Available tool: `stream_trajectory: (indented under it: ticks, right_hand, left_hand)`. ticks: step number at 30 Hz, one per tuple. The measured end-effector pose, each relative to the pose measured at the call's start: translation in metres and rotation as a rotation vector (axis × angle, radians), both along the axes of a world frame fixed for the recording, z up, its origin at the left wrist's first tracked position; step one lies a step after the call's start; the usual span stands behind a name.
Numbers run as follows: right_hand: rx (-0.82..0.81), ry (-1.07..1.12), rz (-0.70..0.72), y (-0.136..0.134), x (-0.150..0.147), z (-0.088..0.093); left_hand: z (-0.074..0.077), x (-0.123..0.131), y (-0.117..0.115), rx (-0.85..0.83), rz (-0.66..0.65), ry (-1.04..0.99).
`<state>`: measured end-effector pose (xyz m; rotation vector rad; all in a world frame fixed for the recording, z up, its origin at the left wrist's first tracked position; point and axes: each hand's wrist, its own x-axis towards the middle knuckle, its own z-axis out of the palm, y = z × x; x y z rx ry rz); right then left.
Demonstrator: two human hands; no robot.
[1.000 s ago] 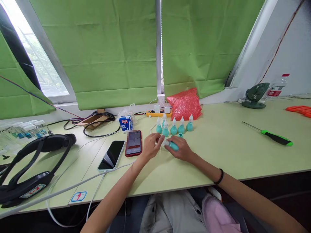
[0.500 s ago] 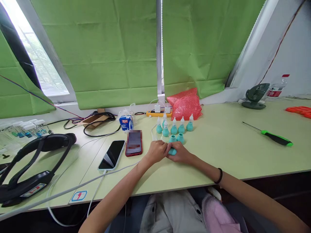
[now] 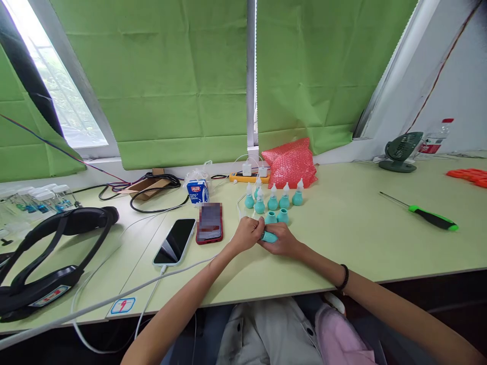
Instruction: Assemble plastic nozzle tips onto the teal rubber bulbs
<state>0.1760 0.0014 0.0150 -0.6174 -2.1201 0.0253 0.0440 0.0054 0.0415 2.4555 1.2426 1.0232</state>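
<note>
Left hand (image 3: pixel 245 234) has shifted slightly, its grip unclear from here; right hand (image 3: pixel 283 240) is clamped on a turquoise bulb (image 3: pixel 269 237).

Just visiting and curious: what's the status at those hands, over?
Right hand: holding a teal bulb. Left hand: curled at the bulb's end, any contents hidden. Close ahead: two open-topped bulbs standing upright, not visibly blocking the hands.

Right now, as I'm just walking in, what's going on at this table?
A person has both hands together over the table. The right hand grips a teal bulb lying on its side, and the left hand closes in at its other end; what those fingers hold is hidden. Just beyond stand two open bulbs without tips, and behind those, six bulbs with clear tips.
</note>
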Motion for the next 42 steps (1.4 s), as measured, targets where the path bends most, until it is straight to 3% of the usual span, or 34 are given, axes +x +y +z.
stream_trajectory:
  ticks: [22,33,38,42]
  right_hand:
    - [0.145,-0.046,0.005,0.0001,-0.0007,-0.0024]
    - [0.162,-0.078,-0.012,-0.0016,0.0000,-0.0020]
    - [0.174,-0.120,0.004,-0.0005,0.0039,-0.0010]
    - [0.142,-0.055,-0.067,-0.0002,0.0074,0.0017]
  left_hand:
    - [0.0031,-0.0035,0.0018,-0.237,-0.132,-0.066]
    - [0.0049,-0.0051,0.0027,-0.270,-0.159,-0.045]
    - [0.0010,-0.0062,0.0055,-0.258,-0.113,0.002]
    - [0.0003,-0.0092,0.0078,-0.156,0.044,0.063]
